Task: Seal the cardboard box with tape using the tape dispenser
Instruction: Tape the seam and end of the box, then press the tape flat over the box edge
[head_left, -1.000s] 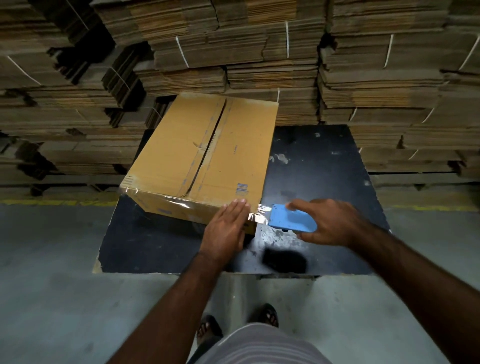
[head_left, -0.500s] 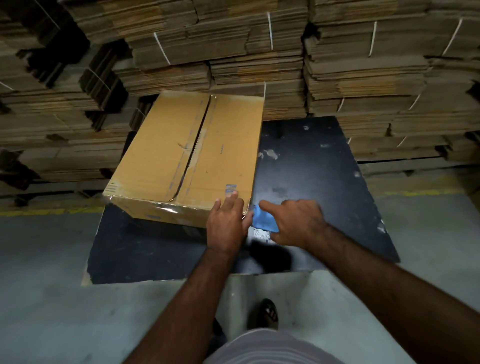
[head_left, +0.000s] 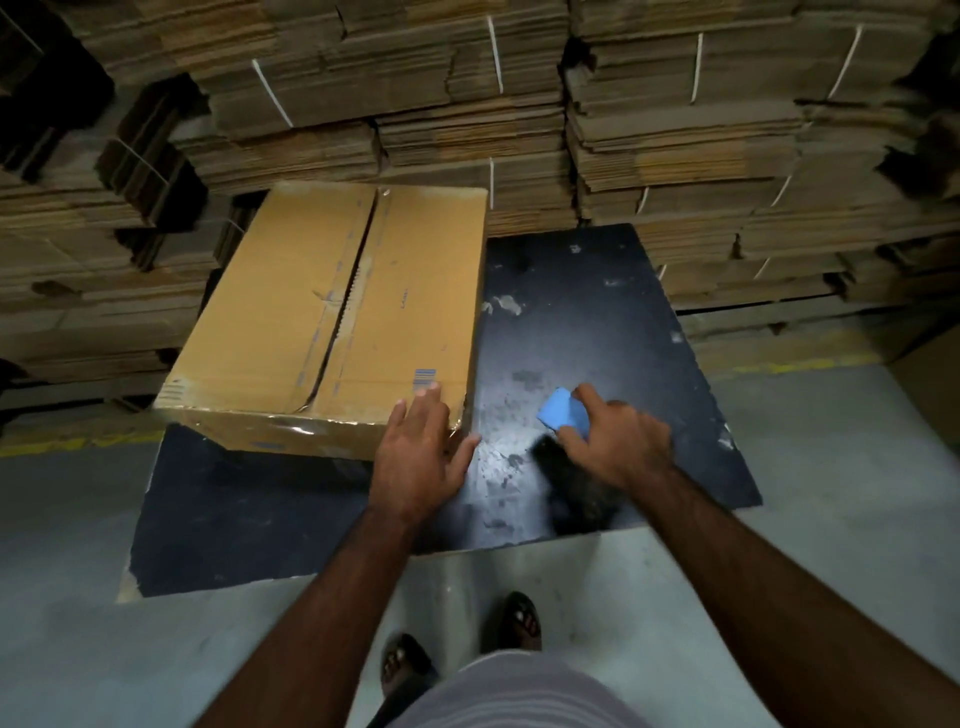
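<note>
So the cardboard box (head_left: 332, 317) sits left of centre in the frame, on a black board (head_left: 597, 332). There's clear tape (head_left: 306, 430) shining along its near bottom edge, so that end looks done. The centre seam (head_left: 345, 301) on top looks like it gapes a bit, with no shiny strip visible there, so that's probably what's left. The left hand (head_left: 421, 457) is open and flat, fingers spread over the box's near right corner, holding nothing. The right hand (head_left: 618, 441), lower right of centre, is wrapped around the blue tape dispenser (head_left: 563, 413), clear of the box. Flat cardboard stacks (head_left: 675, 130) fill the top.
</note>
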